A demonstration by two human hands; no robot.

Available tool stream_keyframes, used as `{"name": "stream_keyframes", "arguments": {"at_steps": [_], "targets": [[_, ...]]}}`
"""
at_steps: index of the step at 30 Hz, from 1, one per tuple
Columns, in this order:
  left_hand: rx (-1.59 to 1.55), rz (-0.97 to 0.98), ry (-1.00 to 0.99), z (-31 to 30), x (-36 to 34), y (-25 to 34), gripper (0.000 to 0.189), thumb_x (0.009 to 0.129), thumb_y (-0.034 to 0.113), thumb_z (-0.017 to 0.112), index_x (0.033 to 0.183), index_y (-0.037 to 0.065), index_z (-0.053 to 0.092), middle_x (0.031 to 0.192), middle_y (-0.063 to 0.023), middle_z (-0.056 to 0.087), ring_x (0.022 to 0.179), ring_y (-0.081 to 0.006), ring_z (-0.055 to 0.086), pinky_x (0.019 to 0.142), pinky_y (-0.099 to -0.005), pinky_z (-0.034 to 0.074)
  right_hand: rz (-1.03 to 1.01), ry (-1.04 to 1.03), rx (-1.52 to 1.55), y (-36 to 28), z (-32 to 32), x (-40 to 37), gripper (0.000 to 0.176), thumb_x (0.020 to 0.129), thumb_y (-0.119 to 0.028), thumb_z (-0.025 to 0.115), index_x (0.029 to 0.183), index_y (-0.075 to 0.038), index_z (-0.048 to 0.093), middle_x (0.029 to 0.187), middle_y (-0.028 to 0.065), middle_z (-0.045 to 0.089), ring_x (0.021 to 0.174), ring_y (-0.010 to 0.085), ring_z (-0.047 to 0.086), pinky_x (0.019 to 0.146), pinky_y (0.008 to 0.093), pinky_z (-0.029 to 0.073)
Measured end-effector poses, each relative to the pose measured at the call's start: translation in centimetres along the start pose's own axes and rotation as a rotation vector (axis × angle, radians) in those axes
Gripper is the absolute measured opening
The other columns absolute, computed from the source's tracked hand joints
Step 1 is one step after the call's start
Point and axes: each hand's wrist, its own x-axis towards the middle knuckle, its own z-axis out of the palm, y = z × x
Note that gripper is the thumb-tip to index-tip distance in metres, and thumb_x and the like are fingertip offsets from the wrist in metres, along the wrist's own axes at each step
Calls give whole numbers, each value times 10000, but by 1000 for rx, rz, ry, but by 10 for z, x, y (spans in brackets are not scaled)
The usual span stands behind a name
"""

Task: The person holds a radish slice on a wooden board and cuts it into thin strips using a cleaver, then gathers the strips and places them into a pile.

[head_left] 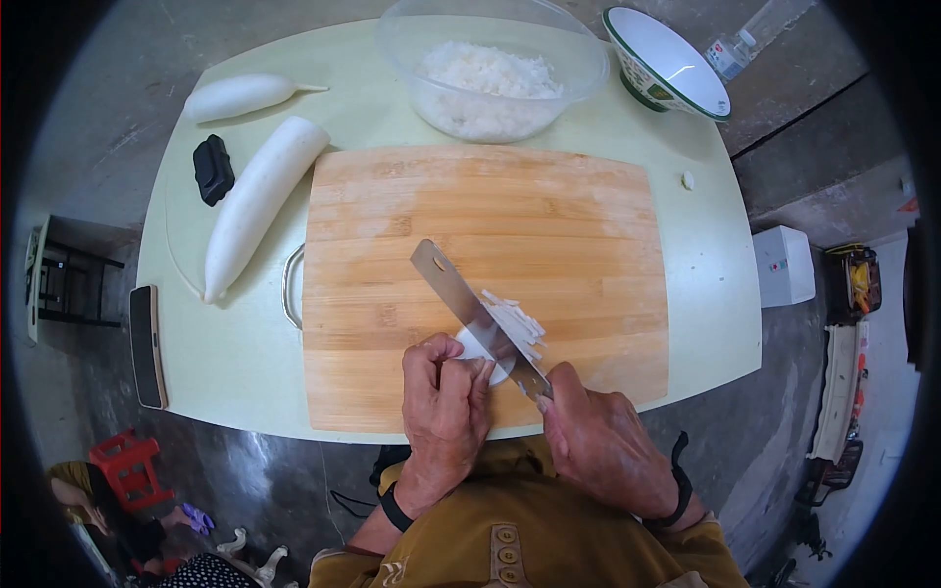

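My right hand (600, 428) grips the handle end of a cleaver (470, 312), whose blade slants up and left across the cutting board (392, 196). Under and beside the blade lie white radish slices (480, 345), pressed down by the curled fingertips of my left hand (446, 397). On the blade's right side is a small pile of thin radish strips (517, 323). The blade hides part of the slices, and my fingers cover their near edge. The cleaver's handle is mostly hidden in my right hand.
Behind the board stands a clear bowl (431, 113) of shredded radish, beside a white green-rimmed bowl (667, 59). To the left lie a large radish (260, 211), a smaller radish (240, 98), a black case (213, 170) and a phone (147, 346). Another person (98, 505) is at lower left.
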Motion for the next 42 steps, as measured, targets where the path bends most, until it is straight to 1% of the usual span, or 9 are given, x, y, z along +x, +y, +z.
{"name": "stream_keyframes", "arguments": {"at_steps": [7,8,14,16,19,24,35,37,42], "targets": [[-6,2,11,1,0,1,184,779,-42,697,887,-20,550,999,-200,497,823,-316,579,645,-345,504,-34,22,-73,-2,0,-2,182,808,5,539,901,5,383,638,203,574,545,385,591,466,461,459],[-24,-33,19,2,0,3,187,750,-57,708,860,-23,561,966,-193,510,848,-307,561,673,-341,490,-34,23,-72,-1,0,-5,182,808,5,539,901,5,383,638,203,574,545,385,591,466,461,459],[-33,-42,34,5,4,0,183,720,-72,718,826,-27,576,926,-190,525,876,-304,545,696,-344,479,58,-56,-174,2,-1,-18,178,797,11,532,903,14,389,657,206,587,568,388,609,467,446,477],[-32,-40,38,5,5,0,182,719,-73,718,823,-28,576,926,-192,526,877,-305,545,696,-346,479,94,-34,-110,0,-3,-17,156,869,-35,544,932,7,408,593,214,547,574,429,574,502,491,433],[-39,-39,40,6,5,0,181,717,-76,719,821,-25,579,929,-192,523,878,-306,543,704,-347,479,27,-18,-89,0,-2,-6,159,874,-36,536,937,14,399,597,222,546,577,432,572,510,496,431],[-99,-60,30,5,3,-2,204,716,-81,717,854,-16,581,940,-191,516,865,-307,546,699,-346,484,23,-31,-58,5,6,18,163,884,-39,525,958,24,393,606,224,542,572,436,560,518,503,422],[-38,-3,35,5,3,-4,179,766,-58,698,875,-15,563,982,-188,512,843,-303,561,668,-339,491,-34,55,71,14,7,15,139,909,-51,507,941,8,386,561,217,497,540,436,530,510,504,387],[-17,23,24,5,3,-5,176,783,-46,694,875,-19,547,1017,-192,503,816,-300,571,642,-337,494,40,12,9,4,-1,11,212,815,-2,555,940,5,383,663,206,577,596,410,589,510,490,441],[8,2,14,4,3,-3,174,793,-42,684,880,-26,535,1004,-198,509,810,-308,574,640,-347,493,26,18,-15,0,-4,5,201,819,-2,554,925,3,383,674,207,580,592,399,594,494,472,447]]}}
